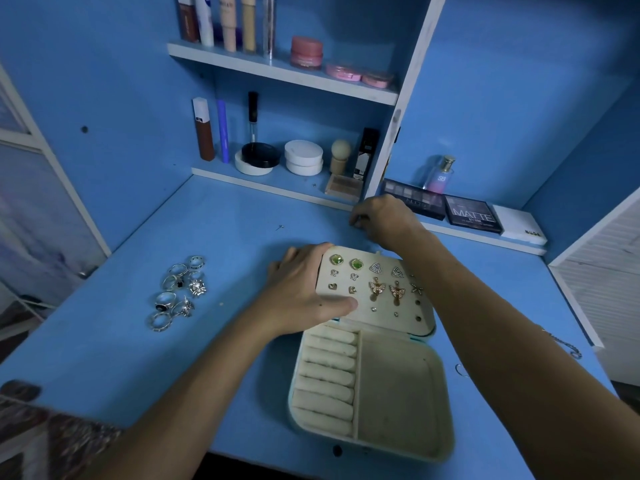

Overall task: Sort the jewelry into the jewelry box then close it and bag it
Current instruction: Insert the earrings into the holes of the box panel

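Note:
The cream jewelry box (398,386) lies open on the blue desk, with ring rolls on the left of its base and an open compartment on the right. Its raised earring panel (408,306) carries several pairs of earrings, among them green studs (335,260) and butterfly drops (377,287). My left hand (304,289) grips the panel's left edge, thumb on its face. My right hand (381,220) reaches past the panel to the desk behind it, fingertips pinched on a small dark piece, too small to identify. A cluster of silver rings (180,292) lies on the desk to the left.
A small stud (280,227) lies on the desk behind the box. A thin chain (568,348) and a hoop (460,370) lie right of my right arm. Shelves with cosmetics (298,157) and eyeshadow palettes (471,214) line the back.

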A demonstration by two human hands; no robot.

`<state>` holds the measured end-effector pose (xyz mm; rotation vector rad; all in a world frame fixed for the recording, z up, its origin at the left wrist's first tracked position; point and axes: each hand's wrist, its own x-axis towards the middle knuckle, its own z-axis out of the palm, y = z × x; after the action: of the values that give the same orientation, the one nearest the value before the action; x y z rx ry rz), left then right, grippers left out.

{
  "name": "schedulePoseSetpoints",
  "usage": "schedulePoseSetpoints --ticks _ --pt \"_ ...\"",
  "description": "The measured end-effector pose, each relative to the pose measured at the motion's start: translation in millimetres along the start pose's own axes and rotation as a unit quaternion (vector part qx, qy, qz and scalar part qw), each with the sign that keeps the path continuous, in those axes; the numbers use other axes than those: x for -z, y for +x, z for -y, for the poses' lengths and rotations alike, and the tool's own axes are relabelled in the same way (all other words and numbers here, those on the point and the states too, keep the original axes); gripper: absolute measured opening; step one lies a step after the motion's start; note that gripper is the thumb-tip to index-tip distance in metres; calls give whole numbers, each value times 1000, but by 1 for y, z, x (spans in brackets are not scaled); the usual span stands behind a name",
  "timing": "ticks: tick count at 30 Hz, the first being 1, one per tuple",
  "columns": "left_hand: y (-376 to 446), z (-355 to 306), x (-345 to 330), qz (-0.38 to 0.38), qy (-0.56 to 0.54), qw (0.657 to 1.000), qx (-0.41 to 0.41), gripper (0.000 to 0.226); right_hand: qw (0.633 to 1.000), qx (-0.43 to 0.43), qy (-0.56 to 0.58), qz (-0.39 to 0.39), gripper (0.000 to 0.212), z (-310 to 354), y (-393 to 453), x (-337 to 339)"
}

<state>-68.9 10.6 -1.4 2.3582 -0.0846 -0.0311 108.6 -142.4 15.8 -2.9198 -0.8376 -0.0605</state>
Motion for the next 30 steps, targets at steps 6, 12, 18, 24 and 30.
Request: schedulePoseSetpoints --ticks 6,12,18,24,30 --pt "-1 1 0 -3 -5 1000 -3 88 999 -38 17 -14 22 0 -2 -2" --pt "-3 2 1 -5 -30 1000 -9 88 990 -69 121 -29 23 -9 -19 13" --pt "-2 10 2 -9 -50 999 -20 89 940 -149 304 38 21 -24 -57 38" --pt "-3 9 2 -30 -42 998 -19 93 908 -158 387 -10 11 -28 -97 58" --pt "-9 2 7 -40 -24 999 -26 93 920 -137 366 -10 16 -19 -113 62"
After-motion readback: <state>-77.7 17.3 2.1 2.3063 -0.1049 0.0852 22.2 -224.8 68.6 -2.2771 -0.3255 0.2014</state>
